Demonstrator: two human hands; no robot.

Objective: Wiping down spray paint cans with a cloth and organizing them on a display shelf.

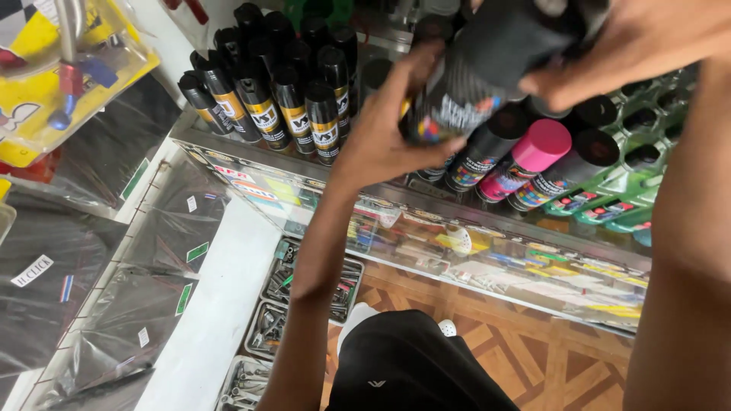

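Black spray can [476,68], held tilted above the far shelf, clasped at the lower end by left hand [388,129] and at the capped end by right hand [632,46]. Could slip and knock the pink-capped can [529,156] just beneath, grip being partly fingertip only.

Yellow blister pack [68,68], upper left corner

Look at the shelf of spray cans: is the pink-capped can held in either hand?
No, the pink-capped can lies on the shelf, while both hands hold a black-capped can.
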